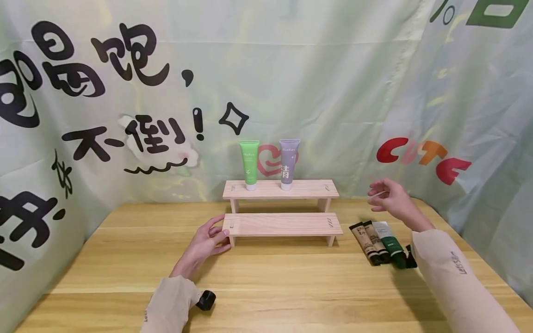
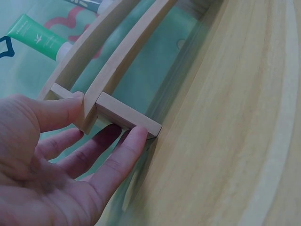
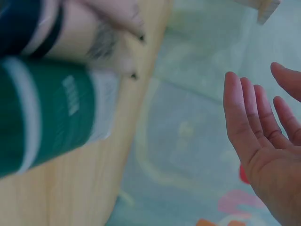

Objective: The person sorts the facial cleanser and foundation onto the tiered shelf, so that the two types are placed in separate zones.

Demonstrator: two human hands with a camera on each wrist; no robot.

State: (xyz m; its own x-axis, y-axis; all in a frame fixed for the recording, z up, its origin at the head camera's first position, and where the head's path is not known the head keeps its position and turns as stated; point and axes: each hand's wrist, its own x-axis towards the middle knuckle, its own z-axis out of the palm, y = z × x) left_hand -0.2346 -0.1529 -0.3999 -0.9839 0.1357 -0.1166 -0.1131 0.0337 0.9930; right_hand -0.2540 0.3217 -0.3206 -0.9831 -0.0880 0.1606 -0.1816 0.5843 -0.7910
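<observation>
My left hand (image 1: 206,238) grips the left end of the lower step of a wooden two-step display stand (image 1: 283,225). In the left wrist view the thumb lies on the board's end and the fingers reach to the leg (image 2: 129,115) beneath. On the upper step (image 1: 310,187) a green squeeze tube (image 1: 250,162) and a purple squeeze tube (image 1: 289,159) stand upright on their white caps. My right hand (image 1: 391,201) is raised at the right with nothing in it, fingers loosely bent. Below it lie two tan tubes with black caps (image 1: 363,238) and a green-and-white tube (image 1: 390,243).
A printed cloth backdrop (image 1: 333,92) hangs behind and along both sides of the wooden table (image 1: 266,286). A black device (image 1: 206,300) sits at the left sleeve, and another black piece (image 1: 411,259) shows beside the right sleeve, close to the lying tubes.
</observation>
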